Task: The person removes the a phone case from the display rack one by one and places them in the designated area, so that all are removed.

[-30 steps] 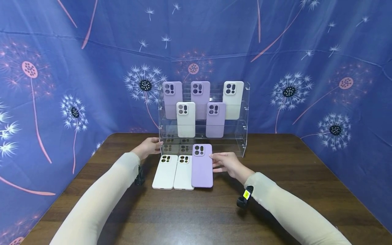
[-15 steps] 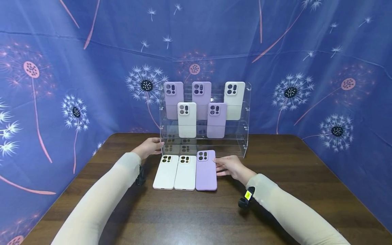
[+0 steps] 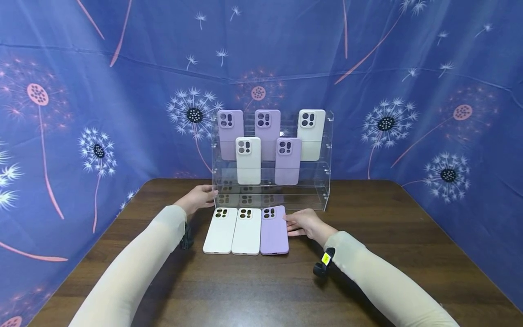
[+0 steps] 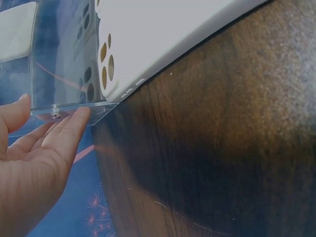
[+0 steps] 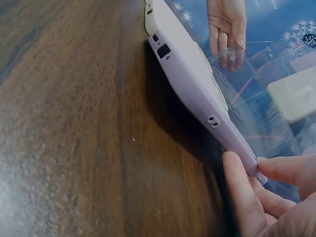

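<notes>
My right hand (image 3: 307,223) pinches the upper right edge of a purple phone case (image 3: 274,231) between thumb and fingers. In the right wrist view, the purple phone case (image 5: 197,89) is tilted, its held side raised above the wood. Two white phone cases (image 3: 220,231) lie side by side to its left, in front of a clear acrylic display stand (image 3: 327,190). At the stand's left side is my left hand (image 3: 198,199); the left wrist view has its straight fingers (image 4: 69,131) at the clear side panel, with the thumb apart from them.
On the stand's upper tiers lean several more cases, among them a purple case (image 3: 287,161) and a white case (image 3: 248,161). The stand stands toward the back of the brown wooden table (image 3: 367,236). A blue dandelion-patterned cloth (image 3: 143,113) hangs behind and along both sides.
The purple case has come down from above the middle white case, moving slightly right to line up beside it, still held by the right hand. The left hand has stayed at the stand.
</notes>
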The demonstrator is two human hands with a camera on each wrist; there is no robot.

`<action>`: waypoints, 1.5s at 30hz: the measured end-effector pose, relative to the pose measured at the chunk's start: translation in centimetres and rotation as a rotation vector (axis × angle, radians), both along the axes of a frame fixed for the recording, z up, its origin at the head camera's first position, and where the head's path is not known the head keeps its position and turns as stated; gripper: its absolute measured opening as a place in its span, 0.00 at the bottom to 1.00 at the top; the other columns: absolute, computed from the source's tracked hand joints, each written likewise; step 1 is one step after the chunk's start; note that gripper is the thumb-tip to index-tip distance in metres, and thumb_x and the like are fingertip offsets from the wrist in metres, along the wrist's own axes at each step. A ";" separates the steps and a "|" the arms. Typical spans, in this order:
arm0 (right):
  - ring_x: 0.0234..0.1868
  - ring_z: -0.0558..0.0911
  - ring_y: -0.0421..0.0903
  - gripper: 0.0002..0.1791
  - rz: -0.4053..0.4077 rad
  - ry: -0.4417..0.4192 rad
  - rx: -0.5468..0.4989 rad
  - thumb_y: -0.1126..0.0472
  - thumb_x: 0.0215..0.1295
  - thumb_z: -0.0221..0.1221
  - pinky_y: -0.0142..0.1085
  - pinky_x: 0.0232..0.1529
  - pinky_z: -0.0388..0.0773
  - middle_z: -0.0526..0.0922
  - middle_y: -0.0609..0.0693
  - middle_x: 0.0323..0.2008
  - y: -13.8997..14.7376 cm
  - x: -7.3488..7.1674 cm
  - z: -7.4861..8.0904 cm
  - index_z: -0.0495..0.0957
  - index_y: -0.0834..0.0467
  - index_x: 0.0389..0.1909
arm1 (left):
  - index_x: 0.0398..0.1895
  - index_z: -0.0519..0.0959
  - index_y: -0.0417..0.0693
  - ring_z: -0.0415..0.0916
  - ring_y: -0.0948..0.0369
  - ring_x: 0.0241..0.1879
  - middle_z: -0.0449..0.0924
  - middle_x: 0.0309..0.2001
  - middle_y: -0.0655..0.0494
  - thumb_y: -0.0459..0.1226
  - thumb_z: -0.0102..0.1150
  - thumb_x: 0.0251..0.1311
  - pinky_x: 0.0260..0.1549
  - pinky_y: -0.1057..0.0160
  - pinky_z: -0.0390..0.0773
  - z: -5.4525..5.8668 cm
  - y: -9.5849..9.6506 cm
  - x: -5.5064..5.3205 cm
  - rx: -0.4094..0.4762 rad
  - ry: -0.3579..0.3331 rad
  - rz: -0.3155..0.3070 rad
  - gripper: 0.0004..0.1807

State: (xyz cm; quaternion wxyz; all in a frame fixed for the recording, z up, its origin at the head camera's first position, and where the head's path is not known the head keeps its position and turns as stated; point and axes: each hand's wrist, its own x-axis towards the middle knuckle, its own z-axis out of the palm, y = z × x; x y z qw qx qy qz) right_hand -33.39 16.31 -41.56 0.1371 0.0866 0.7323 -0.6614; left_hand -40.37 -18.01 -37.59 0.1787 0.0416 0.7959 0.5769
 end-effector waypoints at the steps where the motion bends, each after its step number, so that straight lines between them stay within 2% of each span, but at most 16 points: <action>1: 0.21 0.82 0.42 0.14 0.001 -0.001 0.005 0.68 0.63 0.62 0.39 0.31 0.90 0.81 0.52 0.22 0.0 0.0 0.0 0.76 0.75 0.45 | 0.76 0.43 0.32 0.53 0.41 0.72 0.47 0.74 0.34 0.35 0.40 0.76 0.69 0.50 0.69 0.1 0.0 0.0 0.002 -0.001 -0.003 0.32; 10: 0.24 0.81 0.42 0.16 0.035 0.020 0.055 0.71 0.62 0.59 0.40 0.32 0.90 0.80 0.51 0.24 -0.1 -0.1 0.5 0.75 0.76 0.49 | 0.76 0.38 0.35 0.49 0.44 0.74 0.44 0.76 0.36 0.37 0.40 0.77 0.71 0.49 0.66 0.3 -0.3 0.0 -0.019 -0.016 -0.029 0.35; 25: 0.21 0.79 0.41 0.18 -0.008 0.029 0.060 0.75 0.61 0.60 0.38 0.30 0.90 0.80 0.51 0.23 -0.1 -0.3 0.6 0.74 0.76 0.52 | 0.77 0.39 0.36 0.50 0.45 0.74 0.45 0.76 0.36 0.38 0.41 0.76 0.71 0.51 0.67 0.5 -0.2 -0.3 -0.008 -0.012 -0.024 0.35; 31: 0.20 0.78 0.41 0.18 -0.021 0.031 0.084 0.75 0.60 0.60 0.37 0.29 0.89 0.79 0.52 0.24 -0.3 -0.5 0.5 0.75 0.74 0.52 | 0.77 0.37 0.35 0.47 0.44 0.75 0.42 0.76 0.36 0.38 0.40 0.76 0.71 0.51 0.66 0.5 -0.2 -0.4 -0.005 -0.013 -0.033 0.36; 45: 0.21 0.79 0.41 0.19 0.006 0.003 0.018 0.75 0.61 0.59 0.37 0.31 0.90 0.81 0.51 0.24 0.0 -0.3 0.4 0.73 0.76 0.53 | 0.77 0.38 0.35 0.49 0.44 0.74 0.43 0.76 0.36 0.38 0.40 0.77 0.70 0.50 0.67 0.2 -0.3 -0.3 -0.040 -0.016 -0.039 0.35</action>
